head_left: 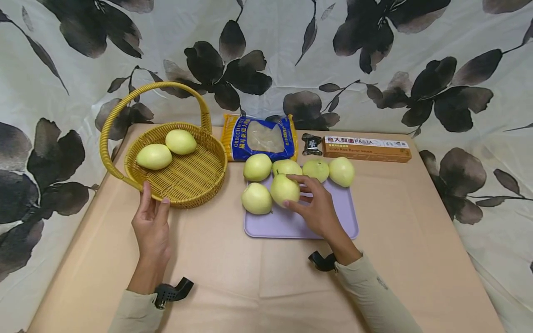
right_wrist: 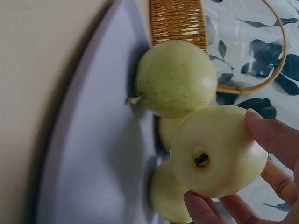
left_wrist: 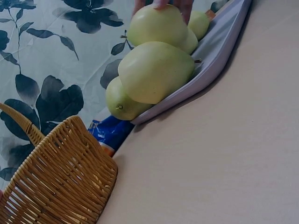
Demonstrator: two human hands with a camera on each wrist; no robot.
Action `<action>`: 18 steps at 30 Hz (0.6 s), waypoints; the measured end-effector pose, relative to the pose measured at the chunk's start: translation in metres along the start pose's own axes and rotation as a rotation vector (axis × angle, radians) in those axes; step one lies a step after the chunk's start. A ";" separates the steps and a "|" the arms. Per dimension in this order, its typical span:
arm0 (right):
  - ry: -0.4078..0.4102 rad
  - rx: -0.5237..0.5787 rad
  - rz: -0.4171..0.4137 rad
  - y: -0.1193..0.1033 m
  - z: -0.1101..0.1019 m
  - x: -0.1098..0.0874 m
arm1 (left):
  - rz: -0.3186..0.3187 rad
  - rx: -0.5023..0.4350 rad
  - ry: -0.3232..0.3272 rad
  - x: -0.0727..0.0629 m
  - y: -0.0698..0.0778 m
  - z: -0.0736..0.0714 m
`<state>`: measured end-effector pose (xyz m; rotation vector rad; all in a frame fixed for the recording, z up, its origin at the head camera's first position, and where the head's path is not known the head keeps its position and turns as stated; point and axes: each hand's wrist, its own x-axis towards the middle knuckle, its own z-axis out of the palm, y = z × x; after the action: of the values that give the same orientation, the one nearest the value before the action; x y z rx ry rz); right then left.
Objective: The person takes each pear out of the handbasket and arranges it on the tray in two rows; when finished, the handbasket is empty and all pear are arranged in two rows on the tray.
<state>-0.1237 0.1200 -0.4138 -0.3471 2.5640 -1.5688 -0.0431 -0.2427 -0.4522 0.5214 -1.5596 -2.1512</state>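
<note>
My right hand (head_left: 316,206) grips a pale green pear (head_left: 285,190) between thumb and fingers, above the lilac tray (head_left: 300,226). In the right wrist view the held pear (right_wrist: 219,151) shows its dark blossom end. Several more pears rest on the tray, one pear (head_left: 256,199) just left of the held one. My left hand (head_left: 151,231) touches the near-left rim of a yellow wicker basket (head_left: 195,185), its fingers mostly straight. Inside the basket, two pears (head_left: 154,157) lie at the left and back. The left wrist view shows the basket's woven side (left_wrist: 65,172).
Behind the tray lies a blue and yellow pasta bag (head_left: 262,138). To its right are a small black packet (head_left: 311,144) and an orange-brown pasta box (head_left: 366,148). The basket's tall handle (head_left: 109,125) arches over its left and back. A floral cloth (head_left: 291,46) hangs behind the table.
</note>
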 end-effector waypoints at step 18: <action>-0.037 -0.081 -0.012 0.019 0.008 0.005 | -0.001 0.005 -0.012 0.000 0.001 0.000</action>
<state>-0.1296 0.1204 -0.4338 -0.3960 2.6075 -1.4511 -0.0434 -0.2430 -0.4510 0.5119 -1.5718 -2.1549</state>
